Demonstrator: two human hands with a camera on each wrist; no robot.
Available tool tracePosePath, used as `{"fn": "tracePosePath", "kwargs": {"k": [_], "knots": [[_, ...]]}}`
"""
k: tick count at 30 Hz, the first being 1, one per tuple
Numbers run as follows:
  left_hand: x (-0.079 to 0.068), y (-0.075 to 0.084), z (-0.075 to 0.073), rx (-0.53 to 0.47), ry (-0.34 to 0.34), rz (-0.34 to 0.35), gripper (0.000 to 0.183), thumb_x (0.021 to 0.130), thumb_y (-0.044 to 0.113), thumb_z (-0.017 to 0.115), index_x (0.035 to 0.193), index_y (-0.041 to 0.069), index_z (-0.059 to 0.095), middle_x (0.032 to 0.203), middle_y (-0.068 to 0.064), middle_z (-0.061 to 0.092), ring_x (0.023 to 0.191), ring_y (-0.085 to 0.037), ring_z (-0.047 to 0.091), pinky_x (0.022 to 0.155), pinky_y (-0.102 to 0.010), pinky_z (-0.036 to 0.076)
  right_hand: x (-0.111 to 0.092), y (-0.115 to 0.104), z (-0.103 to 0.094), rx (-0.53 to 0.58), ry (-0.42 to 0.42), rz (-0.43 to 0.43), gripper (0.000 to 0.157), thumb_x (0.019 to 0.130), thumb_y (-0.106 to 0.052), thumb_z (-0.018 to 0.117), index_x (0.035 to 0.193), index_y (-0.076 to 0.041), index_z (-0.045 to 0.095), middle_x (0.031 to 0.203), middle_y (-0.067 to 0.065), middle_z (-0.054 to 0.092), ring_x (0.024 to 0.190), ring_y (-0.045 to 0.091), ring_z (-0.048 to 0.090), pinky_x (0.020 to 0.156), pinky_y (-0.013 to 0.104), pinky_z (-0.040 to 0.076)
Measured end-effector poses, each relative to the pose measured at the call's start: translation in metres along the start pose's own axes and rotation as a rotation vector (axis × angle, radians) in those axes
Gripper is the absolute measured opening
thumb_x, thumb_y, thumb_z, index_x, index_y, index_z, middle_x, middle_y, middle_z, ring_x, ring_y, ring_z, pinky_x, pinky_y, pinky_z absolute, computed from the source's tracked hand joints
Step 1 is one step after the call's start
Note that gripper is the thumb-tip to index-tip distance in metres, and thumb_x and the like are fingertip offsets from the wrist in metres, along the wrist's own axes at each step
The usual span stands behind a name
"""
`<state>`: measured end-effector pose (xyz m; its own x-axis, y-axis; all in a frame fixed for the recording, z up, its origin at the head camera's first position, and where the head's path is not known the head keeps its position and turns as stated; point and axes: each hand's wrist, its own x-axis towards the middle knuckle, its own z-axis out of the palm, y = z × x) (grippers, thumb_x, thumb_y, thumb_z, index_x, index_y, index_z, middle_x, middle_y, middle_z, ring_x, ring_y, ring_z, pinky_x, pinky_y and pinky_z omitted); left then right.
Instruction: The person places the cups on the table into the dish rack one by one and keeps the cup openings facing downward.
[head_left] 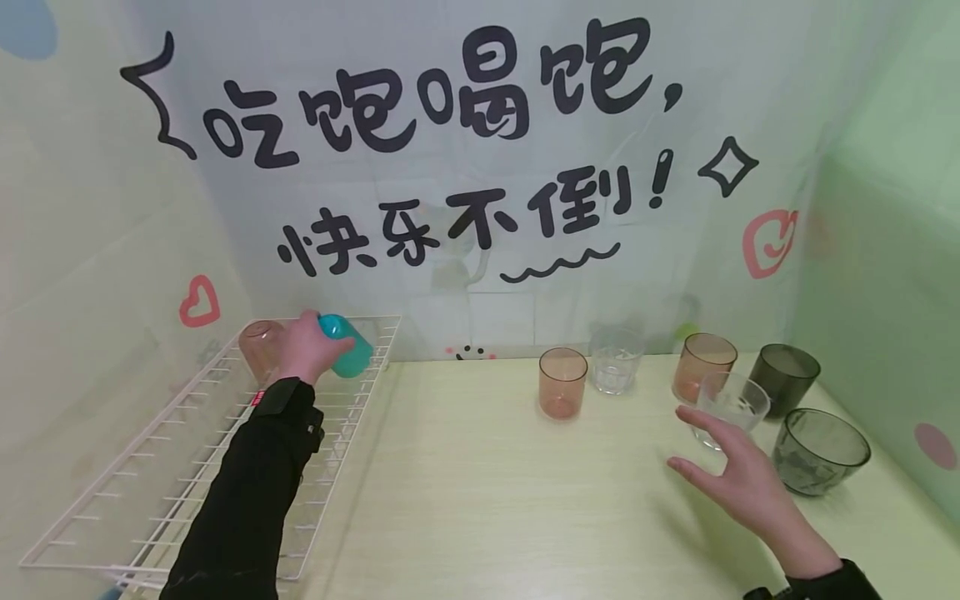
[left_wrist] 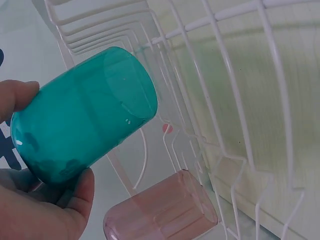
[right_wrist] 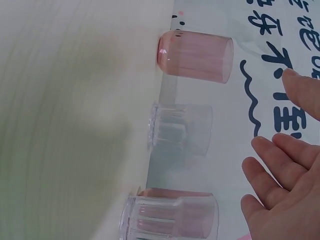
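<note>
My left hand point(head_left: 306, 350) grips a teal cup point(head_left: 352, 357) above the far end of a white wire rack point(head_left: 82, 568). In the left wrist view the thumb and fingers hold the teal cup point(left_wrist: 90, 110) around its base end, its mouth tilted toward the wires. Beside it a pink cup point(head_left: 257, 343) stands upside down in the rack. On the right, my right hand point(head_left: 757, 487) hovers with fingers spread and nothing in it. It is nearest a clear footed glass point(head_left: 731, 404), which its fingertips overlap in the head view.
A pink glass point(head_left: 562, 387) and a clear glass point(head_left: 617, 371) stand upright at the table's back. Farther right are another pink glass point(head_left: 703, 362), a dark grey cup point(head_left: 783, 383) and a wide grey glass point(head_left: 821, 454). Walls stand behind and at both sides.
</note>
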<state>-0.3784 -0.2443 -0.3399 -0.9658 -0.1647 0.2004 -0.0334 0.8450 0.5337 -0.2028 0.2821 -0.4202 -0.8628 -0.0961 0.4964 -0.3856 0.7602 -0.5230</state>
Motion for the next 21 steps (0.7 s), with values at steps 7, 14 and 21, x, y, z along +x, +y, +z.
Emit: {"fn": "tracePosePath", "kwargs": {"k": [7,14,21], "knots": [[0.0025,-0.001,0.004,0.032,-0.031,0.012,0.07,0.079,0.035,0.065,0.124,-0.009,0.036,0.115,-0.027,0.049,0.099,-0.039,0.047,0.087,-0.051,0.045,-0.001,0.0012,-0.0033,-0.019,0.027,-0.018,0.062,0.075,-0.029,0.073,0.131,-0.016,0.05,0.129,0.007,0.053,0.118,-0.003,0.036,0.092,0.028,0.033],[0.004,-0.0011,0.007,0.098,-0.027,0.036,0.065,0.077,0.035,0.066,0.119,-0.008,0.041,0.109,-0.025,0.052,0.094,-0.038,0.05,0.083,-0.05,0.047,-0.0025,0.002,-0.0022,-0.016,0.033,-0.025,0.062,0.075,-0.028,0.073,0.131,-0.015,0.05,0.128,0.007,0.053,0.118,-0.005,0.034,0.092,0.011,0.024],[0.0063,-0.0027,0.009,0.167,-0.026,0.095,0.062,0.08,0.035,0.063,0.119,-0.009,0.043,0.109,-0.028,0.053,0.095,-0.039,0.051,0.084,-0.052,0.046,-0.0055,0.0024,-0.0025,-0.015,0.03,-0.015,0.062,0.075,-0.028,0.073,0.131,-0.014,0.051,0.128,0.008,0.053,0.117,-0.007,0.034,0.093,0.036,0.035]]}}
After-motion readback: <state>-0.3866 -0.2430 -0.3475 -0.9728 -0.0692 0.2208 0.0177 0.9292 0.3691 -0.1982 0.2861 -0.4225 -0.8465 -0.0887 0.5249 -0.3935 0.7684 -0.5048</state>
